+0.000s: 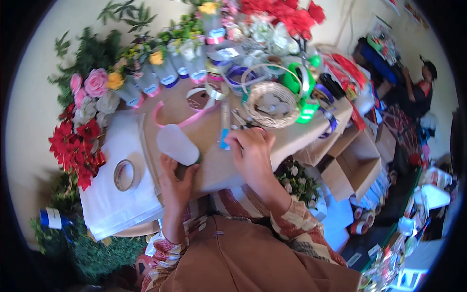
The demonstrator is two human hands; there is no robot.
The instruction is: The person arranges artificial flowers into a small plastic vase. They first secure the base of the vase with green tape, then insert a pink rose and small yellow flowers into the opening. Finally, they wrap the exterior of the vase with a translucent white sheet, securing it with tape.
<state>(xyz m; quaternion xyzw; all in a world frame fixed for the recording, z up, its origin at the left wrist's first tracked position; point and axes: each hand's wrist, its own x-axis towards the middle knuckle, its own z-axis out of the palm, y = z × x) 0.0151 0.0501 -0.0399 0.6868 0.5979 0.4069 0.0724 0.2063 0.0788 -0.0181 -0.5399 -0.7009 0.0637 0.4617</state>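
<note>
My left hand (177, 182) is closed round the lower end of a frosted white cup (178, 144), which lies tilted away from me over the table's near edge. A dark band shows at its base. To the right, my right hand (253, 153) hovers over the table with its fingers curled together; what they hold, if anything, is hidden. Just beyond those fingers are metal scissors (238, 117), partly covered. Beside them lies a long narrow strip with a blue end (224, 138). A pink ribbon (180, 118) loops behind the cup.
White sheets (124, 202) carry a tape roll (125, 175) at the left. Frosted cups of flowers (163, 73) line the table's back. A wicker basket (272, 104) stands beyond my right hand. Cardboard boxes (357, 168) sit right of the table; another person (422, 92) is far right.
</note>
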